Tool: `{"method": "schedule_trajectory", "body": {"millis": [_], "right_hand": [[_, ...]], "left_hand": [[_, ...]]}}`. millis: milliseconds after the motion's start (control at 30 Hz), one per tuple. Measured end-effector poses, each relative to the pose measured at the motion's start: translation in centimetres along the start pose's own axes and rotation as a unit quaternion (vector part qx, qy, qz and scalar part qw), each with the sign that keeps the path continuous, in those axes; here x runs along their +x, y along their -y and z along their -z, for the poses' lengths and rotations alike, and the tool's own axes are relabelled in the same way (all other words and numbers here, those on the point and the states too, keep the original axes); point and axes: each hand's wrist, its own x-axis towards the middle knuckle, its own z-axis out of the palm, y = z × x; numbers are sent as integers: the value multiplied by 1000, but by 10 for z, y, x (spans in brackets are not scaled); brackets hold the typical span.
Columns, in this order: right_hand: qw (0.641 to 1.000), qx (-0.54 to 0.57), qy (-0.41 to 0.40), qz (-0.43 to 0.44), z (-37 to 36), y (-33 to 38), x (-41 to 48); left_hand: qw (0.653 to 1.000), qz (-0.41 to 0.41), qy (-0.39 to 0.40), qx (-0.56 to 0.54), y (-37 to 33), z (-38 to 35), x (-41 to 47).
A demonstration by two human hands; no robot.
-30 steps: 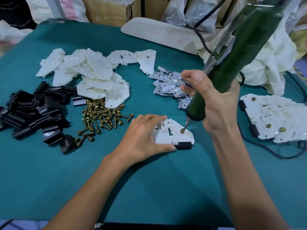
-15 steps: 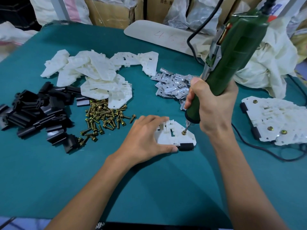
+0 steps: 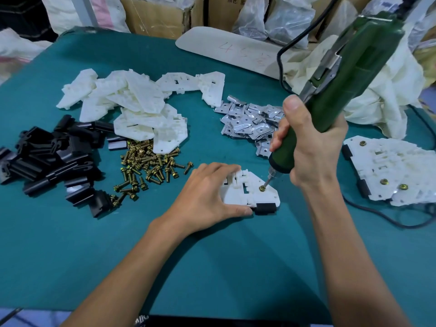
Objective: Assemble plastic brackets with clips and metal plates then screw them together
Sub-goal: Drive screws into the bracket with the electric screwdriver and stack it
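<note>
The left hand (image 3: 207, 192) is pressing flat, fingers spread, on the white bracket (image 3: 238, 194), likely to stop it spinning on the counter (image 3: 212, 267); the right hand (image 3: 313, 147) is gripping the green screwdriver (image 3: 349, 74), its bit sitting on the brass screw (image 3: 262, 188) between both hands, with loose screws (image 3: 151, 166) lying within reach beyond the left hand

Nearer you than the bracket (image 3: 257, 197), the mat (image 3: 236, 267) lies bare. Left of it you meet screws (image 3: 151, 166), then black clips (image 3: 47, 159); beyond it, metal plates (image 3: 247, 123); right of it, finished brackets (image 3: 401, 166) and a cable (image 3: 398, 225). The screwdriver (image 3: 354, 74) slants over its right corner.
</note>
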Motion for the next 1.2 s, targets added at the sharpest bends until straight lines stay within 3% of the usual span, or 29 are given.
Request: {"method": "schedule_trajectory", "body": {"millis": [233,433,533,667,767,833,900,1033,1200], "right_hand": [[1000,-8,0,-1,0,5,0],[999,16,9,30,4,37,2],[999,24,3,36,9,45,1],[999,20,-12,46,12,48,1],[999,17,-20,37,13,45,0],[999,18,-36,32,18,42,-1],[998,21,-41,34,19,39,-4],[999,22,-31,30,16,31,-9],[999,14,-37,35,14,18,-7]], "left_hand": [[999,6,18,33,-9,7,1],[988,-37,146,35,-31,27,16],[983,20,95,153,-38,32,23],[933,118,-10,340,-36,35,15],[965,59,-36,254,-25,34,5],[982,-30,49,182,-23,32,4],[976,-83,114,168,-21,25,5],[982,-65,37,176,-16,7,4],[984,-49,15,169,-12,-3,3]]}}
